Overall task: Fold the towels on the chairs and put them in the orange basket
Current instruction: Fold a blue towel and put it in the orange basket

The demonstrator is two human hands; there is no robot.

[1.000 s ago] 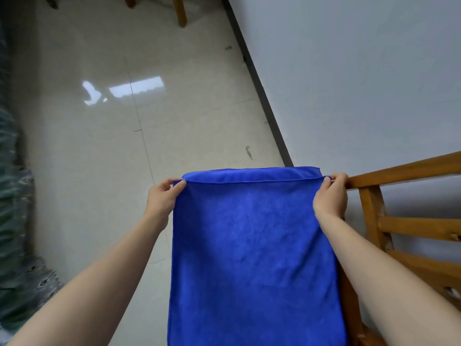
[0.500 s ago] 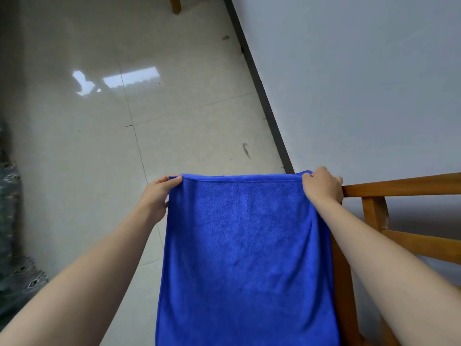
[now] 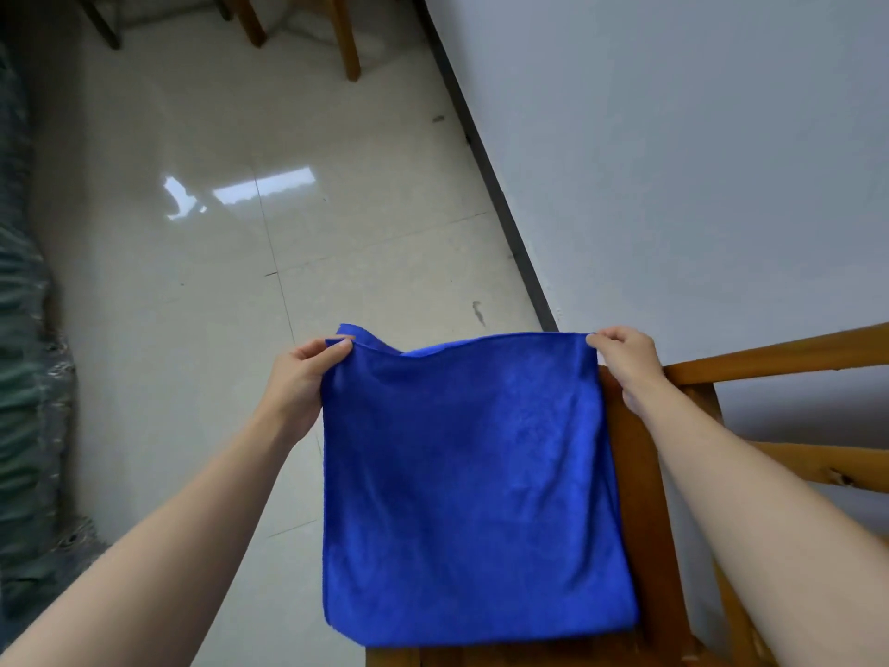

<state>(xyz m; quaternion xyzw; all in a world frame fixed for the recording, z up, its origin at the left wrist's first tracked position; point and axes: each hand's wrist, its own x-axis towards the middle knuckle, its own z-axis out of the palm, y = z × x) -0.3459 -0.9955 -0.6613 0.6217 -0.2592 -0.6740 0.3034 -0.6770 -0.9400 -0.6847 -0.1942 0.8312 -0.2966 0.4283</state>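
A blue towel (image 3: 471, 483) hangs in front of me, doubled over into a rough square, its lower fold just above the wooden chair (image 3: 640, 498). My left hand (image 3: 300, 382) pinches the top left corner, where two layers show. My right hand (image 3: 625, 361) pinches the top right corner, next to the chair's top rail. The orange basket is out of sight.
A white wall (image 3: 673, 161) with a dark skirting runs along the right. Pale glossy floor tiles (image 3: 240, 305) spread to the left and ahead. Wooden furniture legs (image 3: 349, 40) stand at the far top. Dark patterned fabric (image 3: 24, 377) lines the left edge.
The towel was hanging long, past the bottom of the view; now it is folded in half and its bottom fold shows. Both hands still hold the top corners.
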